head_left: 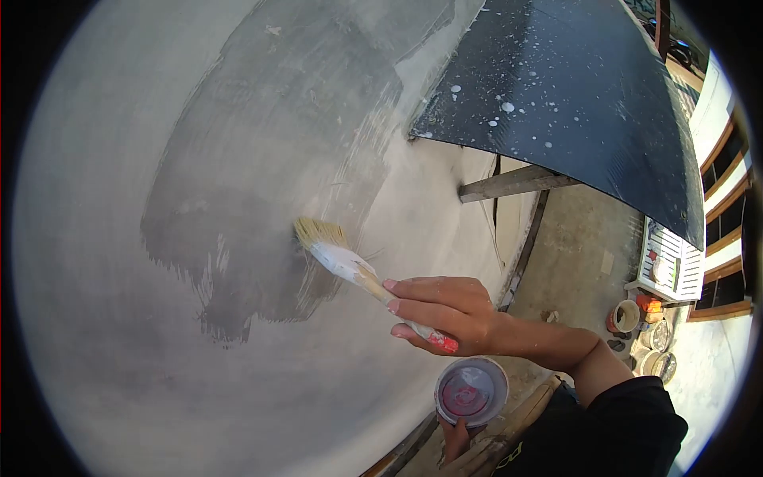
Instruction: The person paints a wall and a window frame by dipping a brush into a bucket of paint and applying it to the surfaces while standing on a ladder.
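Observation:
My right hand point(445, 314) is closed round the handle of a paintbrush point(338, 258). The brush has pale bristles, a white-smeared ferrule and a red handle end. Its bristle tips touch the grey wall point(95, 334), at the lower part of a darker, wet-looking patch point(254, 159) with streaky edges. Below, my left hand point(456, 442) grips a small bucket point(471, 391) by its side. Inside the bucket is pale liquid with a reddish round area; what makes the red cannot be told. Most of the left fingers are hidden under the bucket.
A dark awning sheet point(556, 103) spattered with white juts from the wall at upper right, on a wooden beam point(517, 183). Far below on the ground stand a white slatted bench point(671, 266), a bucket point(625, 316) and other containers. A wooden pole point(524, 413) runs beside me.

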A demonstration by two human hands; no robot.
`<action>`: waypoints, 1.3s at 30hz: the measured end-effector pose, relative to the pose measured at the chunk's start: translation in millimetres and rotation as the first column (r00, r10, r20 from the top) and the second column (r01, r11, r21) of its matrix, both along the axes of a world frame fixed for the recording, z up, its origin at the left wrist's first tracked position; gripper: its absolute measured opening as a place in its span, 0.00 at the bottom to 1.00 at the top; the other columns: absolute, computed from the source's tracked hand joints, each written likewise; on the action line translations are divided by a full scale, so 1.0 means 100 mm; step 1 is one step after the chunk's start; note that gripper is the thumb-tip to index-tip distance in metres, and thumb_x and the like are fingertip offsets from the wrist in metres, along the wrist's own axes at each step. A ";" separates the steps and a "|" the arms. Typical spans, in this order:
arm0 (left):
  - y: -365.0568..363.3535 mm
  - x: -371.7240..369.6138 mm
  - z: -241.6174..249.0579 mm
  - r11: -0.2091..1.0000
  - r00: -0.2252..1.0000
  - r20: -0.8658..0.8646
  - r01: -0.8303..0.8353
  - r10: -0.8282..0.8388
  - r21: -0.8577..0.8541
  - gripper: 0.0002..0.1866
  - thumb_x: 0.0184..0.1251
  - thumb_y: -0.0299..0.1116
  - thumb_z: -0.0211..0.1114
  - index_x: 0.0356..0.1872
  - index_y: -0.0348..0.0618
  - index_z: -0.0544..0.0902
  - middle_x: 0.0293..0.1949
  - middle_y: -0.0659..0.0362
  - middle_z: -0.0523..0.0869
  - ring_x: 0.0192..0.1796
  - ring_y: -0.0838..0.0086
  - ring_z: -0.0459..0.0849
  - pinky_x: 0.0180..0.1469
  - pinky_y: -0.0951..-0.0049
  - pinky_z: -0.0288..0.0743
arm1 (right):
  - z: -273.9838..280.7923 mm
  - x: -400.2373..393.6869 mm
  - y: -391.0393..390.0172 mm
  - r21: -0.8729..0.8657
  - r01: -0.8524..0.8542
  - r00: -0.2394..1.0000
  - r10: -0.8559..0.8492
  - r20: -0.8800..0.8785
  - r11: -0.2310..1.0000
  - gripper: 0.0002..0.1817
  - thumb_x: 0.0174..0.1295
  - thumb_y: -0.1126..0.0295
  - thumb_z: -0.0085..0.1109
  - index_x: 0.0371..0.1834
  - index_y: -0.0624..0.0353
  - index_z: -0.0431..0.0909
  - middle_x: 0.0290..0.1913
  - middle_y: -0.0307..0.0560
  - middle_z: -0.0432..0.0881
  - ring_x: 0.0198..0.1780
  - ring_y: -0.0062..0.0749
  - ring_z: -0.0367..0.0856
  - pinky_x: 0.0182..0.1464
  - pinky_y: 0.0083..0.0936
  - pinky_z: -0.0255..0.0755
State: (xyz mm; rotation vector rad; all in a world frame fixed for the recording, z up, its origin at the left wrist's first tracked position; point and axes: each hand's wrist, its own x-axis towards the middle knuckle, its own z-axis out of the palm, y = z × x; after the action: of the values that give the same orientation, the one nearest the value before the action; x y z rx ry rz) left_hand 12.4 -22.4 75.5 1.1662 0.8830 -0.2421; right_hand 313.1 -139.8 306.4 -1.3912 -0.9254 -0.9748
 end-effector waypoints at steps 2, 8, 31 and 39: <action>-0.02 0.02 0.03 1.000 1.000 -0.011 -0.007 0.007 -0.010 0.43 0.64 0.15 0.46 0.76 0.61 0.41 0.71 0.45 0.56 0.67 0.42 0.71 0.50 0.43 0.88 | -0.30 -0.28 0.12 0.016 -0.138 0.985 0.138 -0.102 0.990 0.20 0.53 0.73 0.76 0.49 0.61 0.82 0.50 0.55 0.86 0.44 0.39 0.90 0.40 0.26 0.87; -0.03 0.04 0.15 0.999 0.999 -0.033 -0.030 0.029 -0.033 0.43 0.64 0.16 0.46 0.76 0.60 0.41 0.71 0.45 0.56 0.66 0.42 0.72 0.50 0.43 0.88 | -0.62 -0.20 -0.11 0.093 -0.300 0.859 0.311 -0.408 0.949 0.17 0.59 0.78 0.70 0.53 0.62 0.82 0.52 0.55 0.87 0.46 0.38 0.90 0.43 0.24 0.86; -0.03 0.01 0.06 0.999 0.996 -0.086 -0.032 0.031 -0.011 0.41 0.66 0.16 0.45 0.76 0.59 0.40 0.72 0.45 0.55 0.66 0.43 0.73 0.53 0.45 0.87 | -0.77 -0.49 0.15 0.092 -0.385 0.864 0.393 -0.315 0.918 0.21 0.58 0.71 0.73 0.56 0.60 0.82 0.52 0.50 0.87 0.43 0.36 0.90 0.43 0.25 0.87; -0.05 0.04 0.16 0.998 0.995 -0.076 -0.067 0.065 -0.015 0.38 0.68 0.17 0.41 0.76 0.59 0.42 0.72 0.47 0.57 0.66 0.46 0.74 0.52 0.47 0.88 | -0.91 0.22 -0.47 0.053 0.010 0.800 0.024 -0.599 0.999 0.15 0.63 0.75 0.67 0.54 0.66 0.83 0.46 0.54 0.89 0.42 0.32 0.90 0.44 0.21 0.82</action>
State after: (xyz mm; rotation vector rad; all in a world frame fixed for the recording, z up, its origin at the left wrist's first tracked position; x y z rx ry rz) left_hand 16.5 -27.2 91.9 1.1153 0.9825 -0.2411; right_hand 334.8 -187.0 215.0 -1.5171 -0.4159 -0.4825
